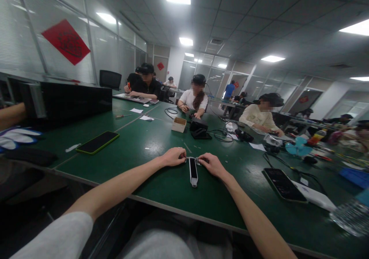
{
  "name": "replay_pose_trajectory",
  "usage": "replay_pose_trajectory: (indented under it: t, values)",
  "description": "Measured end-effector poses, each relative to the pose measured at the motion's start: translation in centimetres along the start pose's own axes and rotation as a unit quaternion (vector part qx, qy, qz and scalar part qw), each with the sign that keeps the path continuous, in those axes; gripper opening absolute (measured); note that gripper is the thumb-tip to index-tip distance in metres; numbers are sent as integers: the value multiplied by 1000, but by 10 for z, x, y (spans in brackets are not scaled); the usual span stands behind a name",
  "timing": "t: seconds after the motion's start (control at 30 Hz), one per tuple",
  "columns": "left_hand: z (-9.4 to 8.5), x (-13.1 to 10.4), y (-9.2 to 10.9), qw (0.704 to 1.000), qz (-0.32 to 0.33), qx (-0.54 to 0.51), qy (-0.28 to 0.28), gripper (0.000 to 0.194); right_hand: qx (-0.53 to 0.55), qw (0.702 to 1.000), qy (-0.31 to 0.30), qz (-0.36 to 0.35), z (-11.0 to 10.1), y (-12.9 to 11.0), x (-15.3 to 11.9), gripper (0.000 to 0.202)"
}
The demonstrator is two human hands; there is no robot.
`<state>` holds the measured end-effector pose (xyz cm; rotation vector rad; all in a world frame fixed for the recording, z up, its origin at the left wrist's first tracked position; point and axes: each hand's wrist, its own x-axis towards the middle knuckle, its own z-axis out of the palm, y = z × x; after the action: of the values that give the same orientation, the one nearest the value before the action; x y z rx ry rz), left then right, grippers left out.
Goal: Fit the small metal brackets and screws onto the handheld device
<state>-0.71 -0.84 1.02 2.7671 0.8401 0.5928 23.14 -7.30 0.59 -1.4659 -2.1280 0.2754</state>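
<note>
A slim device with a black face and a pale rim (193, 171) lies on the green table (161, 187), its narrow end toward me. At its far left corner is my left hand (175, 156), fingers pinched together on something too small to make out. My right hand (211, 163) is at the far right corner, thumb and fingers closed around a small shiny piece that I cannot identify.
A phone with a green edge (98, 142) lies to the left, near gloves (17, 137). Ahead stand a small open box (179, 124) and a black device (198, 127). On the right are another phone (284, 184), a clear plastic bottle (351, 216) and cables. Several people sit beyond.
</note>
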Motion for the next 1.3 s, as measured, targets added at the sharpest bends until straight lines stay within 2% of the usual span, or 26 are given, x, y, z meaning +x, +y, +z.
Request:
replay_pose_trajectory:
  t: [0.27, 0.5, 0.77, 1.13, 1.3]
  values:
    - [1, 0, -1, 1000, 0, -4, 1, 13, -3, 1000, -10, -15, 0, 0, -1, 21]
    - [-1, 0, 0, 1000, 6, -4, 1, 12, 18, 999, 5, 28, 0, -6, -1, 16]
    - [4, 0, -3, 1000, 6, 7, 11, 11, 5, 1000, -6, 8, 0, -3, -2, 15]
    - [0, 0, 2, 1000, 6, 1, 7, 12, 0, 1000, 2, 13, -1, -5, -1, 16]
    - [1, 0, 0, 1000, 4, 1, 8, 13, -10, 999, 33, 6, -3, -9, -2, 17]
